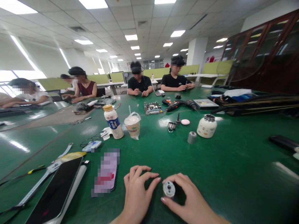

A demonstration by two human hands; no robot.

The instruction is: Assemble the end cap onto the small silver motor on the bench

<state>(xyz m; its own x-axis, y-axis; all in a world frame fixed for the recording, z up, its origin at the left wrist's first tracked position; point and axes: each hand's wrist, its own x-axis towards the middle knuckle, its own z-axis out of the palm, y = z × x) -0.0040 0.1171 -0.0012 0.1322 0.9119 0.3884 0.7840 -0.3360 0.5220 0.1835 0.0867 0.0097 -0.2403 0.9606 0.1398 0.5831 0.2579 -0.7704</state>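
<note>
My right hand point(187, 194) has thumb and index finger on either side of a small silver metal cylinder point(169, 189). The cylinder's end face points up and shows a dark spot at its centre; it appears to rest on the green table point(221, 174). Just left of it is my left hand point(140, 189), its fingers loosely bent with nothing between them. A narrow gap separates its thumb and index tips, and they do not touch the cylinder. Further forward stands a similar grey cylinder point(192, 137), beside a cream-coloured, wide-bodied bottle point(206, 127) without a lid.
A phone point(106, 172) and a large black-screened device point(57, 189) lie on the left. Ahead stand a milk bottle point(113, 122) and a bagged drink cup point(133, 125). Beyond are metal parts point(171, 126), a circuit board point(153, 108) and a power drill point(172, 106). Several people sit around the table.
</note>
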